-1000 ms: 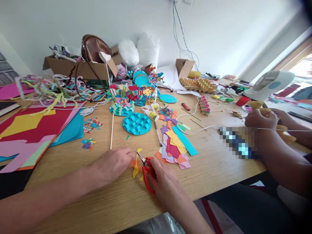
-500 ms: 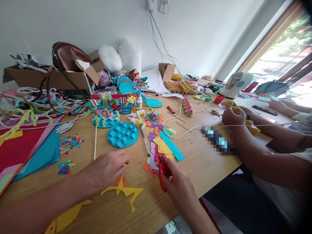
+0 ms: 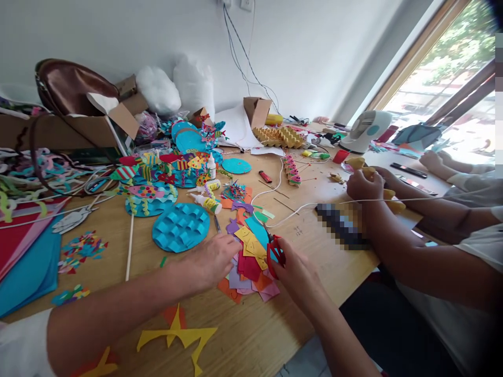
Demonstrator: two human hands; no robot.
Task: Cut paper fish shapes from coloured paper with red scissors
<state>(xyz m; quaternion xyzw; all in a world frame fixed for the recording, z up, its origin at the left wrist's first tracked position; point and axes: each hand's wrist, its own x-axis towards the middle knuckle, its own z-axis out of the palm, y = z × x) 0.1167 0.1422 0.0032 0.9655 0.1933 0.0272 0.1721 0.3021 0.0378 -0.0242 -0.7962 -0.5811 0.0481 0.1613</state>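
Observation:
My right hand (image 3: 296,272) is closed round the red handles of a pair of scissors (image 3: 274,253), blades pointing away over a pile of coloured paper scraps (image 3: 251,262). My left hand (image 3: 210,259) rests on the left edge of that pile, fingers curled on the purple and yellow pieces; whether it grips one I cannot tell. A yellow cut-out offcut (image 3: 178,335) with an orange scrap lies on the wooden table (image 3: 243,335) near my left forearm. A blue folded paper disc (image 3: 181,226) sits just beyond my left hand.
A person at the right holds yellow material and a thin stick with a hand (image 3: 363,184). Cardboard boxes (image 3: 78,125), glue bottles (image 3: 204,201), paper fish decorations (image 3: 157,175), coloured sheets (image 3: 23,251), a wooden skewer (image 3: 129,246) and a white fan (image 3: 363,131) crowd the table.
The view has swung right. Both my hands moved from the yellow offcut to the scrap pile; the left let the offcut go, and the scissors now reach over the pile.

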